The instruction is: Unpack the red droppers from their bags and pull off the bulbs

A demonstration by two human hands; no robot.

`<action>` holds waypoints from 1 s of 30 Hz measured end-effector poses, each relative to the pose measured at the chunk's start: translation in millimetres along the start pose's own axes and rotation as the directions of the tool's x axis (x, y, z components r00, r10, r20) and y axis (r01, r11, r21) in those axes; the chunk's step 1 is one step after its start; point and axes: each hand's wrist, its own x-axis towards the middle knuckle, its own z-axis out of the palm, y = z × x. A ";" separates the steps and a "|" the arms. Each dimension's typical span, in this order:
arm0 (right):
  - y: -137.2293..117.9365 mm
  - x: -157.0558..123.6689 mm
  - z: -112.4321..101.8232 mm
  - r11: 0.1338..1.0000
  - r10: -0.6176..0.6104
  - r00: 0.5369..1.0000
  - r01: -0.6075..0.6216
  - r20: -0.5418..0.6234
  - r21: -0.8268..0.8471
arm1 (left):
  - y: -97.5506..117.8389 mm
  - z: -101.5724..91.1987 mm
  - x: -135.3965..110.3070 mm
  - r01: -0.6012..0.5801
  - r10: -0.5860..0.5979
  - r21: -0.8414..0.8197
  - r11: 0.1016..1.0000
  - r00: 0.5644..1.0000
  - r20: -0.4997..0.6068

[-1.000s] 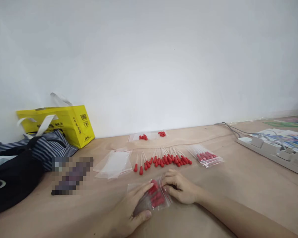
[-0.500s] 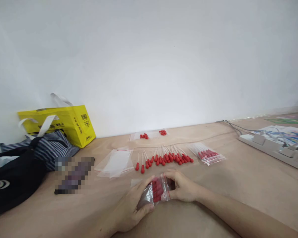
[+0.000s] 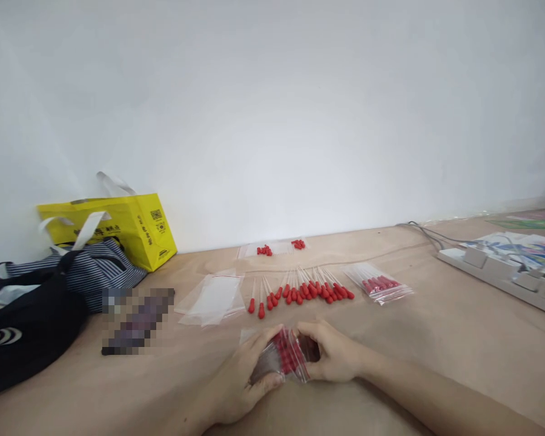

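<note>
Between my hands is a clear zip bag (image 3: 272, 358) with several red-bulbed droppers (image 3: 287, 352) inside. My left hand (image 3: 249, 375) wraps round its left part, thumb below and fingers above. At the zip end, my right hand (image 3: 329, 351) grips the bag's right edge with thumb and fingers curled. Beyond my hands lies a spread row of loose droppers (image 3: 309, 289), red bulbs toward me and thin pale stems pointing away. A filled zip bag of droppers (image 3: 381, 284) rests right of the row. Flat clear zip bags (image 3: 213, 297) overlap to its left.
Two more groups of red bulbs in clear bags (image 3: 281, 247) lie by the wall. At left are a yellow bag (image 3: 149, 236), a striped bag (image 3: 100, 269), a black cap (image 3: 31, 339) and a blurred-out item (image 3: 138, 321). A white power strip (image 3: 485, 269) with cables stands at right.
My right hand has shifted slightly, and the zip end of the bag is now tilted and bunched closer to the red bulbs. My left hand stays in nearly the same place.
</note>
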 end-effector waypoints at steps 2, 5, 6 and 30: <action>-1.5 -0.8 0.3 0.998 -0.050 0.998 0.049 0.025 0.036 | -0.1 0.1 -0.2 0.003 -0.003 0.001 1.000 1.000 0.003; -1.8 -1.4 -1.3 0.997 -0.043 0.997 0.039 0.056 0.073 | -0.3 0.0 -0.6 0.009 -0.009 0.003 1.000 1.000 0.005; -1.1 -1.4 -2.1 0.997 -0.032 0.998 0.028 0.055 0.077 | -0.3 -0.2 -0.7 0.006 -0.006 -0.001 1.000 1.000 0.007; 19.1 -0.9 -10.2 0.859 0.139 0.990 -0.137 0.032 0.494 | -7.7 -1.6 -0.4 -0.012 0.012 0.016 1.000 0.999 0.030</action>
